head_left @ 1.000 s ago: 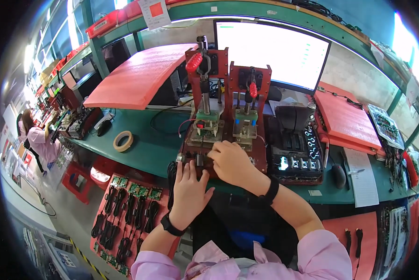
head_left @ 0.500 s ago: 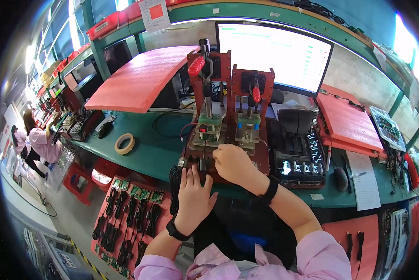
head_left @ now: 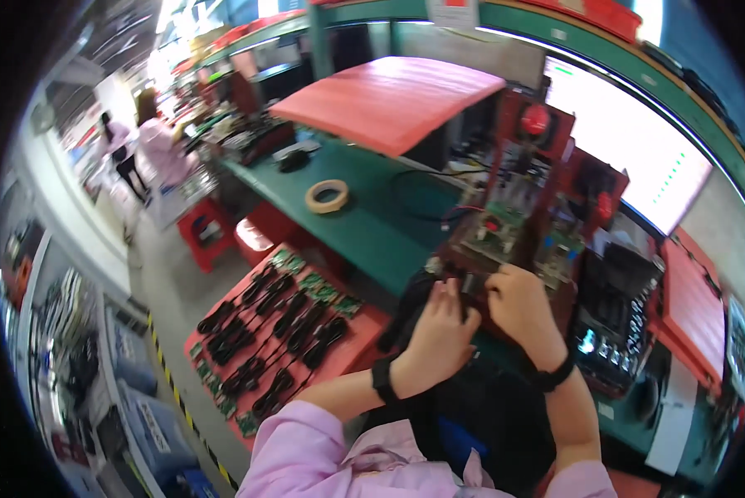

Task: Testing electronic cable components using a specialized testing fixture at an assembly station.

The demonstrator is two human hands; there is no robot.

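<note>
My left hand (head_left: pixel 435 336) rests at the front edge of a dark red clamp fixture (head_left: pixel 547 149), fingers stretched out beside small dark connectors. My right hand (head_left: pixel 523 314) is just to its right, fingers curled in a closed grip; whatever they hold is hidden. Beyond the hands, a green circuit board (head_left: pixel 497 228) sits in the fixture's left station, under a toggle clamp with a red handle (head_left: pixel 535 120). The right station has blue parts and its own red handle (head_left: pixel 605 206). A coiled black cable (head_left: pixel 406 311) hangs by my left hand.
A pink foam board (head_left: pixel 298 386) with several circuit boards and bundled black cables lies at the lower left. Tape (head_left: pixel 327 197) is on the green bench (head_left: pixel 372 232). A black device (head_left: pixel 617 315) and a monitor (head_left: pixel 630 141) are to the right. People work at the far left.
The whole view has swung to the left, so the bench and fixture appear further right and tilted. Both hands stay at the fixture's front edge in nearly the same pose.
</note>
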